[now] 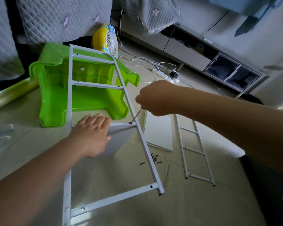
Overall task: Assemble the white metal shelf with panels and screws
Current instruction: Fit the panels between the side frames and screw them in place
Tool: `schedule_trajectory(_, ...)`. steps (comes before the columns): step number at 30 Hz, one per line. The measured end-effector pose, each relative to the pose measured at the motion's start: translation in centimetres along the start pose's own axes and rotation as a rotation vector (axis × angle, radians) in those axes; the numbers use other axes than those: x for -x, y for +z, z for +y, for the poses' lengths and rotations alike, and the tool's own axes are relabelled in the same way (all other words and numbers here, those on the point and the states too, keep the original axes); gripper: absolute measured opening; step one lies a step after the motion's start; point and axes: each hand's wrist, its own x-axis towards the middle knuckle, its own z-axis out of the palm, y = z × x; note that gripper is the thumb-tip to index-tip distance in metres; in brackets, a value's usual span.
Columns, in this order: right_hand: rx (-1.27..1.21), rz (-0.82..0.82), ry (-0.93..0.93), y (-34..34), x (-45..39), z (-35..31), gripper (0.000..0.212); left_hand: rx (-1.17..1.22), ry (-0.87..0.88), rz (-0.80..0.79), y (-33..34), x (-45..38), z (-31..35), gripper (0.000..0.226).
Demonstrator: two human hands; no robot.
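We steady the white metal ladder-shaped side frame (121, 88), propped on the green plastic stool (82, 97), left hand (91, 136) flat on the white panel (119, 136). Right hand (155, 98) grips the slim metal screwdriver (136, 117); keep it square in the screw (130, 123), pressing firmly.

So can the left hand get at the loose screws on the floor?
Probably not directly: the left hand rests on the panel, and the frame's rail runs between it and the screws.
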Motion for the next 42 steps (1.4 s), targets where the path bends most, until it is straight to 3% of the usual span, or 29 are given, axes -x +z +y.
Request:
schedule_trajectory(5,-0.033,-0.055,0.055,-0.7,-0.5,-0.4,0.026,-0.010,-0.010,0.002,0.2,-0.2,0.1,0.058)
schedule_trajectory(11,-0.392,-0.321,0.269,-1.0,-2.0,-0.7,0.032,-0.002,-0.007,-0.010,0.2,-0.4,0.0,0.057)
schedule_trajectory(13,-0.522,-0.333,0.305,-1.1,-1.9,-0.2,0.033,-0.001,-0.003,-0.018,0.2,-0.4,0.0,0.057)
schedule_trajectory(16,-0.492,-0.331,0.292,-0.9,-1.5,-0.4,0.031,0.010,0.004,-0.018,0.2,-0.4,0.0,0.057)
schedule_trajectory(19,-0.406,-0.233,0.303,0.0,-0.9,-0.1,0.029,0.019,0.001,-0.016,0.0,-0.4,0.1,0.057)
schedule_trajectory(23,-0.508,-0.079,0.398,2.3,0.7,1.7,0.042,0.046,-0.003,0.055,-0.3,-0.7,0.0,0.059)
schedule_trajectory(28,-0.589,0.000,0.511,8.2,3.4,1.4,0.029,0.166,-0.062,0.035,-0.5,-0.6,0.6,0.065)
schedule_trajectory(32,-0.744,0.034,0.569,14.4,4.3,0.1,0.023,0.250,-0.048,0.131,-1.3,-1.7,2.8,0.064)
schedule_trajectory(37,-0.742,-0.194,0.634,24.2,5.9,-4.1,0.020,0.263,0.062,0.177,-2.6,-4.2,7.1,0.061)
schedule_trajectory(42,-0.823,-0.438,0.717,31.4,7.0,-7.6,0.031,0.113,0.045,0.041,-2.0,-6.0,8.4,0.066)
